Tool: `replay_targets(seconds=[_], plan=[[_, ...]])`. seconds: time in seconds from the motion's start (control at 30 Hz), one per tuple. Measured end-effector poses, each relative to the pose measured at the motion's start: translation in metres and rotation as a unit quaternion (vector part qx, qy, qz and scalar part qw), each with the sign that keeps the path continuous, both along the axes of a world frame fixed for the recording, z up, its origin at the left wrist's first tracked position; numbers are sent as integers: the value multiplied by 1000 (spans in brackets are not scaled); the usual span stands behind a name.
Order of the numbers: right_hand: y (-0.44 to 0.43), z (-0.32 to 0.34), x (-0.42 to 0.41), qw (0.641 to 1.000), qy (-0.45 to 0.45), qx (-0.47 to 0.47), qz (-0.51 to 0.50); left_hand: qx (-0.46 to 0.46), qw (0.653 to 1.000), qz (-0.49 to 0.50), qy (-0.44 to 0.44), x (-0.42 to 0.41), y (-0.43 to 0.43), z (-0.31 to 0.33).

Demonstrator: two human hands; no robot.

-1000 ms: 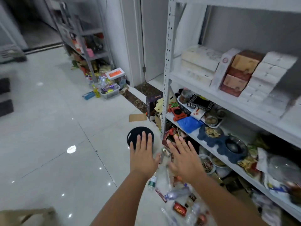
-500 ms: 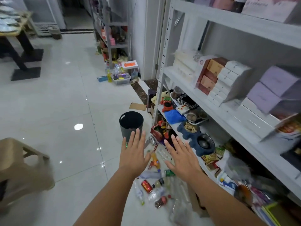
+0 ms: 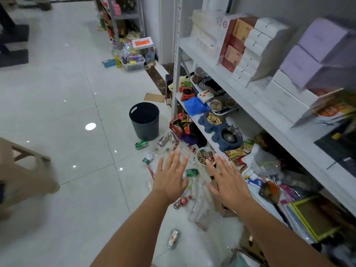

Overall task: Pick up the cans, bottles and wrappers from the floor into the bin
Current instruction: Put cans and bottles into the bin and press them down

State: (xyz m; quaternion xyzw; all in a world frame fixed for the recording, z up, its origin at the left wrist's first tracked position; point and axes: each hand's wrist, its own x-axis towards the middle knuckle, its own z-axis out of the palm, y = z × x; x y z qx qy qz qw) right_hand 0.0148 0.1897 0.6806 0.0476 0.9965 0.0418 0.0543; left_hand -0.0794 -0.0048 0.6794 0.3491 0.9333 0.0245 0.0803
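A black bin [image 3: 144, 120] stands upright on the white floor beside the shelf post. Litter lies between it and me: a green can [image 3: 141, 145], silver cans [image 3: 163, 140], a clear bottle with a green label [image 3: 148, 158], another green can [image 3: 191, 172], a small red bottle [image 3: 182, 201], clear plastic bottles [image 3: 200, 212], a silver can [image 3: 174, 238] and red wrappers [image 3: 175, 146]. My left hand [image 3: 169, 178] and my right hand [image 3: 227, 182] hover flat above the litter, fingers spread, holding nothing.
A white shelf rack [image 3: 250, 78] crowded with boxes, pet bowls and bags runs along the right. A brown plastic stool [image 3: 23, 170] sits at the left. A cardboard scrap [image 3: 154, 97] lies behind the bin. A tub of bottles [image 3: 133, 62] stands farther back.
The view has pulled back and tilted down, so the bin now appears farther off and more litter shows. Both hands stay spread and empty.
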Motion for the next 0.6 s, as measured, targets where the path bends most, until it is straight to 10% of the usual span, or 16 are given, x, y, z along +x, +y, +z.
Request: replay_targets(seconds=[0.6], plan=[[91,-276,48,966,-241,-65,70,-69,965,139,-212,72,65,-275]])
